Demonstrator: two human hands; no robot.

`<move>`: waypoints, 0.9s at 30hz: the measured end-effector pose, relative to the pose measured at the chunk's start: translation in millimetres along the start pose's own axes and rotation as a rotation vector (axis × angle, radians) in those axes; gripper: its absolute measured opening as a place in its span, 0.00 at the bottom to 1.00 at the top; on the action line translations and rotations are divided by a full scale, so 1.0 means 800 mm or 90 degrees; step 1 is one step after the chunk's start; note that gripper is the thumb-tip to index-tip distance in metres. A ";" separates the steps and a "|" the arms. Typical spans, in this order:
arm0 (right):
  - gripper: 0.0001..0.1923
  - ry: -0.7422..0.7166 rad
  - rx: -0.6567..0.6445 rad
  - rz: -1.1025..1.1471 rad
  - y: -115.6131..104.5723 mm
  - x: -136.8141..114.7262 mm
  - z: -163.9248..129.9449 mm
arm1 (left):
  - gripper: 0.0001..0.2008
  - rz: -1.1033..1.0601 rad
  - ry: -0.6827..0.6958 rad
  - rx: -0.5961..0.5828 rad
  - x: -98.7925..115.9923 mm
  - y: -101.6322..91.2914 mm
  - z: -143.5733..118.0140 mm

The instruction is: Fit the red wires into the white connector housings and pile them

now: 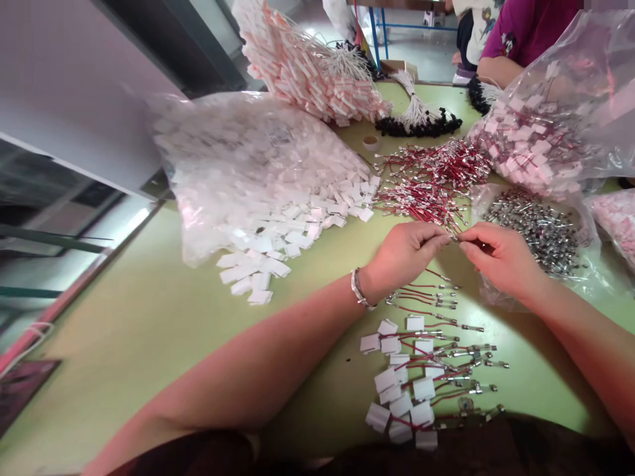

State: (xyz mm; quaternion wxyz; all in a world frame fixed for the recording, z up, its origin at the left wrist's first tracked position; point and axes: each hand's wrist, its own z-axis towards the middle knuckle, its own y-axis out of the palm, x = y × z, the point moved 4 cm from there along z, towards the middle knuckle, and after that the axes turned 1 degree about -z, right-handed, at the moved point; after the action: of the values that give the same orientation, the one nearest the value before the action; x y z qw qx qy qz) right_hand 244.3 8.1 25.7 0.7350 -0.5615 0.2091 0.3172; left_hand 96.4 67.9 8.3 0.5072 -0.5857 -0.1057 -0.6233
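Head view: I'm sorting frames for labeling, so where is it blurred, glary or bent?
Head view: hands fairly sharp; big bag of white tags smeared; glare on the right plastic bag; green table edge tilted and bowed by the wide lens.

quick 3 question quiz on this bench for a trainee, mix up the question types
1. True or false: the left hand and right hand meet fingertip to fingertip over the green table.
2. What spills from the clear bag at left? A) white connector housings B) black beads C) screws
3. What colour are the loose wires lying beyond the hands?

Key: 1 true; 2 A; 3 red.
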 end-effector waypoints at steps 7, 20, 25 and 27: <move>0.06 -0.011 -0.011 0.013 0.003 -0.002 0.000 | 0.10 0.012 0.004 -0.028 -0.006 0.001 -0.001; 0.07 0.231 -0.241 0.115 0.015 0.001 -0.013 | 0.13 0.325 0.197 -0.210 0.001 0.006 -0.016; 0.07 0.145 -0.155 -0.002 0.018 0.002 -0.007 | 0.12 0.355 0.148 -0.187 0.005 0.004 -0.007; 0.07 0.057 -0.146 -0.078 0.017 0.005 -0.005 | 0.11 0.332 0.161 -0.158 0.015 -0.009 -0.002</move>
State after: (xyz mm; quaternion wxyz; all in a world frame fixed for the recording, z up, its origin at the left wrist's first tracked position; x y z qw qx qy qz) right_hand 237.3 7.2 12.5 0.6741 -0.6670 0.1697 0.2681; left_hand 92.5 63.9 21.6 0.5838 -0.5683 0.1888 -0.5483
